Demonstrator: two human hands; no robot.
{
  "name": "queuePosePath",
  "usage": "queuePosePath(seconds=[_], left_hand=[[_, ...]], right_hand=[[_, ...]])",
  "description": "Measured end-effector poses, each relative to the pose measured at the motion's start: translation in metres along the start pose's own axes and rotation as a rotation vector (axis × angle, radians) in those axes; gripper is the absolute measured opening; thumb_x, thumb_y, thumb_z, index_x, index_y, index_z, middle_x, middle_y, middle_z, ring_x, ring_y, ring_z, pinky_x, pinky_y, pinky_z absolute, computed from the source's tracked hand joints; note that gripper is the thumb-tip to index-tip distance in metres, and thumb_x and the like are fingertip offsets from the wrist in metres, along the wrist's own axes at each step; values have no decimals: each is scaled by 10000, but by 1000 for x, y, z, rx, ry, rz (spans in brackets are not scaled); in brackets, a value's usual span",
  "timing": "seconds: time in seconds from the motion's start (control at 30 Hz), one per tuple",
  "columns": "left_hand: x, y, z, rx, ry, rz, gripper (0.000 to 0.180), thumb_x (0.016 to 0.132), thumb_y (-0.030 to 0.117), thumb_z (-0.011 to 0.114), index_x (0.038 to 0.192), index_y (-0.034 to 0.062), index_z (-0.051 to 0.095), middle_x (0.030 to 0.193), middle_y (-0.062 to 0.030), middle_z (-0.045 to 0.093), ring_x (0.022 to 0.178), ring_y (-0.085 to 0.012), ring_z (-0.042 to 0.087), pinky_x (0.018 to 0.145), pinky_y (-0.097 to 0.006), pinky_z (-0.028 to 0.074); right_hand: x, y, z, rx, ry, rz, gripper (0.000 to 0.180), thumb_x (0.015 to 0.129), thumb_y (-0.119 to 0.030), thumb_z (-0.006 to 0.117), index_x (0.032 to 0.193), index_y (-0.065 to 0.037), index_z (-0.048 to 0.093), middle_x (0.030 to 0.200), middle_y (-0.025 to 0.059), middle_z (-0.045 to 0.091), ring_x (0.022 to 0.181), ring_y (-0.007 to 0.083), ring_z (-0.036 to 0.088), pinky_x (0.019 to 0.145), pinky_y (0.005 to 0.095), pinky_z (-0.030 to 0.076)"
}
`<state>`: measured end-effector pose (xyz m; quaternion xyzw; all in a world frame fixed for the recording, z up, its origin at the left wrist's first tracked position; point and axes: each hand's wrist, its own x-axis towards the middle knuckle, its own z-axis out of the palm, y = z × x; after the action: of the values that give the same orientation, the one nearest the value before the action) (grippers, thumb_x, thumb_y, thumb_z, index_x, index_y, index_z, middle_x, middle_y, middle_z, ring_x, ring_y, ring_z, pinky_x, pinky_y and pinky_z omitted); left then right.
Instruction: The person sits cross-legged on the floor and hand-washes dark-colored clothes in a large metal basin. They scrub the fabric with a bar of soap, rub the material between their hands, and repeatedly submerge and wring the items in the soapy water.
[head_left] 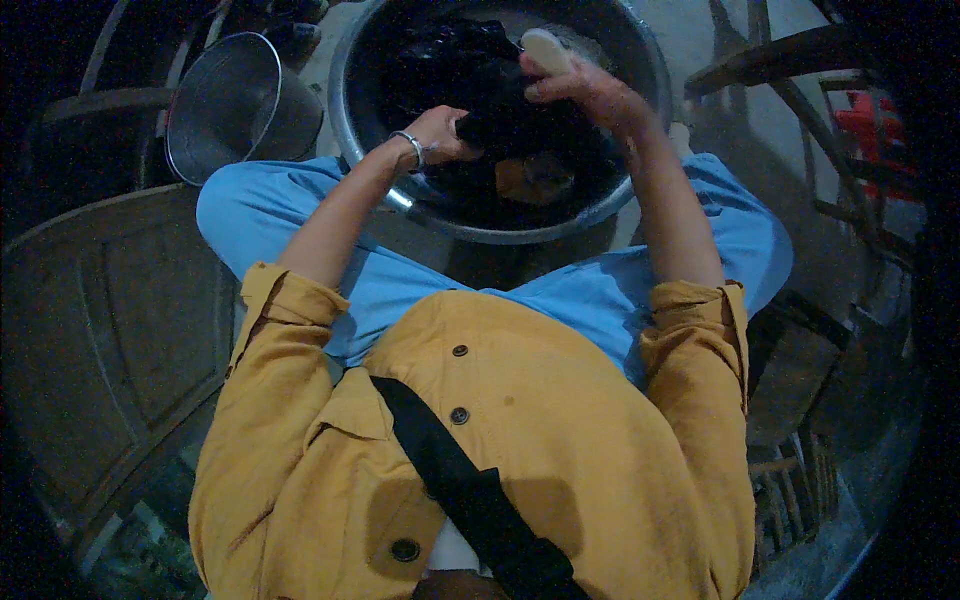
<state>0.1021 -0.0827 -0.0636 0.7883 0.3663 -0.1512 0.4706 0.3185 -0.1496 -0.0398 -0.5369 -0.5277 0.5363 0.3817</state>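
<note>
A wide metal basin [490, 236] stands in front of my crossed legs, with dark wet cloth [450, 65] heaped inside. My left hand [444, 134], a bracelet on its wrist, is closed on a fold of this black cloth near the basin's middle. In my right hand [588, 90], over the right part of the basin, is a pale oval block [546, 50]. Whether it is a soap bar or the back of a brush I cannot tell. Below the hands a brownish patch [535, 180] shows in the basin; its kind is unclear.
A metal bucket [225, 110] stands left of the basin, near my knee. Wooden furniture [780, 65] with thin legs is at the right, with something red [868, 130] behind it. A brown wooden panel [120, 320] lies along my left side. The light is dim.
</note>
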Motion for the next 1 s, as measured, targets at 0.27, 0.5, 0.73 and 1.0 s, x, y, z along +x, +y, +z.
queuePosePath(seconds=[0.27, 0.5, 0.73, 1.0], left_hand=[[-2, 1, 3, -1419, -164, 44, 396, 833, 403, 432, 1073, 99, 512, 1043, -49, 556, 967, -198, 514, 866, -364, 378], [6, -13, -3, -1581, -85, 158, 302, 852, 402, 394, 778, 126, 494, 717, 2, 489, 656, -139, 466, 618, -270, 381], [16, -28, 3, -1479, 7, 151, 277, 848, 391, 405, 731, 141, 435, 665, 7, 394, 598, -141, 378, 552, -267, 299], [37, -65, 2, -1254, -40, 276, 390, 791, 383, 457, 1015, 83, 564, 1017, -78, 575, 951, -240, 533, 861, -401, 387]], right_hand=[[19, 46, -29, -101, 446, 147, 259, 782, -284, 563, 772, -30, 514, 706, 59, 569, 660, 119, 543, 600, 246, 439], [10, 50, 9, -42, 100, 133, 241, 763, -276, 592, 767, -36, 568, 715, 63, 593, 617, 135, 521, 579, 280, 418], [14, 62, 36, -107, 371, -123, 267, 753, -269, 597, 833, -18, 550, 711, 62, 567, 667, 141, 501, 642, 288, 416], [12, 54, 44, -245, 528, 110, 270, 756, -280, 592, 775, -18, 529, 719, 40, 555, 665, 133, 496, 657, 282, 426]])
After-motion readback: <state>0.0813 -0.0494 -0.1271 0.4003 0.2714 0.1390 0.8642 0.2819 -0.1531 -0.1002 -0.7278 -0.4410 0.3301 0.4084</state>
